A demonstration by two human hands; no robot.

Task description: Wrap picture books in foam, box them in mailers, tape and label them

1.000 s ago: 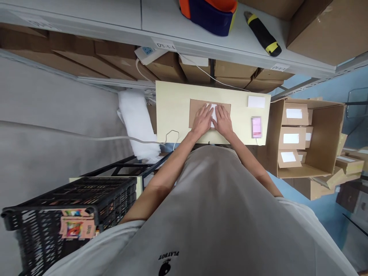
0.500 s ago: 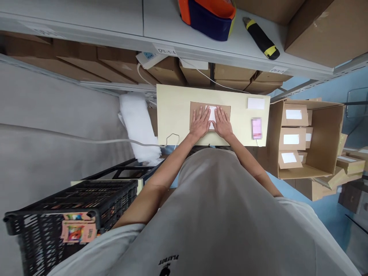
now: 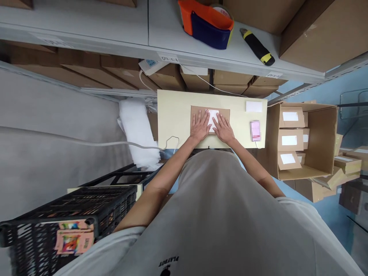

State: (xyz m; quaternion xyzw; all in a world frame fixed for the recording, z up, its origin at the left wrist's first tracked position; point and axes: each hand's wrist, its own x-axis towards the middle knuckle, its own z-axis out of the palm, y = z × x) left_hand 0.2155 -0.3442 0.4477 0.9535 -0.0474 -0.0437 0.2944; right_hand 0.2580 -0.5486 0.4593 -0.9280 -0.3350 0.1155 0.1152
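Observation:
A flat brown cardboard box (image 3: 211, 108) lies on the pale yellow tabletop (image 3: 172, 115), with a white label (image 3: 213, 116) on its upper face. My left hand (image 3: 200, 125) rests flat on the box at the label's left edge, fingers spread. On the other side, my right hand (image 3: 224, 128) lies flat with its fingers apart, touching the label's right edge. Neither hand grips anything. Right of the box are a phone (image 3: 255, 130) with a pink screen and a cable, and a stack of white labels (image 3: 253, 106).
A large open carton (image 3: 322, 142) holding several labelled boxes stands right of the table. Bubble wrap (image 3: 137, 128) hangs at the left, above a black crate (image 3: 112, 203). On the shelf ahead lie a tape dispenser (image 3: 208, 28) and a utility knife (image 3: 258, 46).
My hands have slid apart a little across the label, so more of its white surface shows. The whole view has shifted slightly.

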